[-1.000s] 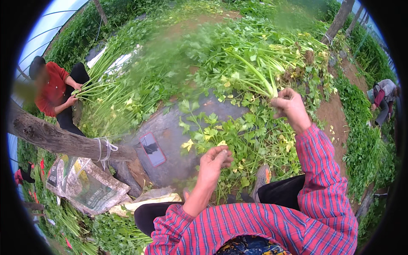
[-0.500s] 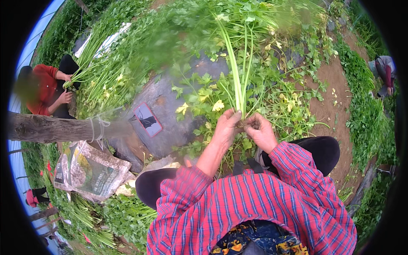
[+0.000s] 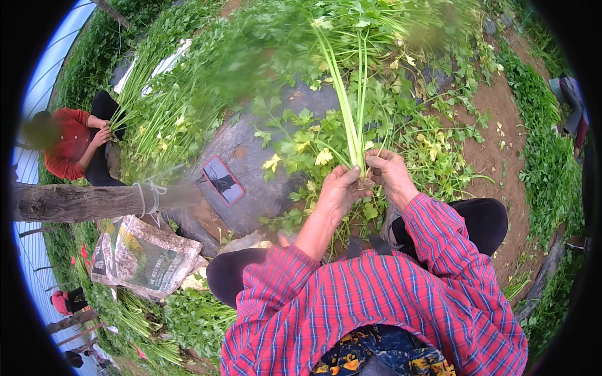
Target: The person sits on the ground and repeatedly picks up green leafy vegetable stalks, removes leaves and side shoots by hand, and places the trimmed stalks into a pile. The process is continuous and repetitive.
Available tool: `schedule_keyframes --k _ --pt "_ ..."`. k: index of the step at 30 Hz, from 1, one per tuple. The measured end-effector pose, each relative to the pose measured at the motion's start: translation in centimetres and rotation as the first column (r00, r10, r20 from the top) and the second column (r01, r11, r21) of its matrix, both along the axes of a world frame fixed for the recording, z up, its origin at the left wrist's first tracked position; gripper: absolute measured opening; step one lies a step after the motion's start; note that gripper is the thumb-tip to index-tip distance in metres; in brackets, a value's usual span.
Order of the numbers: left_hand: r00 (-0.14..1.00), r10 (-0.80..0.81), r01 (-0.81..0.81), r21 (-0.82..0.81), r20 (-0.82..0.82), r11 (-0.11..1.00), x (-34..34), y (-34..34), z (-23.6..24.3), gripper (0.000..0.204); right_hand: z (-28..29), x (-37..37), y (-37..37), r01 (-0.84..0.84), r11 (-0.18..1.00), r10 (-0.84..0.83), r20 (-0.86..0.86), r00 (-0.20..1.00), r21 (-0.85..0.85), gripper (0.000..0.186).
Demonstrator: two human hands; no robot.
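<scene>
A bunch of celery (image 3: 347, 113) with long pale-green stalks points away from me, its root end toward my body. My left hand (image 3: 336, 193) is closed around the base, the thumb lying along the stalks. On the other side, my right hand (image 3: 390, 173) pinches at the lower outer stems, just above the brownish root. Its fingertips are partly hidden among the stems. Loose celery leaves (image 3: 307, 141), some yellowed, lie beyond and beneath my hands.
Left of my hands, a red-edged phone (image 3: 222, 180) lies on dark plastic sheeting (image 3: 263, 188). A wooden post (image 3: 75, 202) juts in beside a printed sack (image 3: 147, 257). A co-worker in red (image 3: 69, 141) handles celery at far left. Bare soil (image 3: 492, 144) runs along the right.
My right hand has moved up from the root to the lower stems and pinches there. My left hand keeps its grip on the base, and the stalks have drawn closer together.
</scene>
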State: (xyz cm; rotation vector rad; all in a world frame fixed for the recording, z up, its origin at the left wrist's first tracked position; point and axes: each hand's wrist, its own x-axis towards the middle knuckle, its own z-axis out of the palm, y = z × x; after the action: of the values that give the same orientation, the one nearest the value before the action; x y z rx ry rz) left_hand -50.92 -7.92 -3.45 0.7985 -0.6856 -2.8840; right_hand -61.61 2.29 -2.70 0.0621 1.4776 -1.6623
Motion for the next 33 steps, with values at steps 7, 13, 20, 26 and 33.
schedule_keyframes --k 7,13,20,26,33 --pt "0.997 0.010 -0.002 -0.101 0.083 0.995 -0.4 0.2 -0.3 0.017 1.0 -0.2 -0.1 -0.033 0.998 0.039 -0.127 0.991 0.046 0.015" --pt "0.986 0.068 -0.040 -0.178 0.151 0.983 -0.5 0.4 -0.4 0.019 2.8 1.8 1.8 0.161 0.976 -0.184 -0.162 0.970 -0.145 0.013" --pt "0.966 0.192 -0.185 -0.059 0.171 0.981 -1.3 0.5 -0.8 0.019 3.7 -2.4 7.6 0.459 0.885 -0.395 -0.393 0.830 0.079 0.037" --pt "0.983 0.138 -0.122 -0.135 0.122 0.983 -1.5 1.7 0.6 0.013 0.0 -1.9 5.4 0.078 0.980 -0.037 -0.218 0.975 0.184 0.082" --pt "0.976 0.213 -0.214 0.015 0.052 0.977 -0.8 2.8 -1.0 0.026 1.2 0.3 -1.6 -0.084 0.995 0.092 -0.188 0.978 0.049 0.030"
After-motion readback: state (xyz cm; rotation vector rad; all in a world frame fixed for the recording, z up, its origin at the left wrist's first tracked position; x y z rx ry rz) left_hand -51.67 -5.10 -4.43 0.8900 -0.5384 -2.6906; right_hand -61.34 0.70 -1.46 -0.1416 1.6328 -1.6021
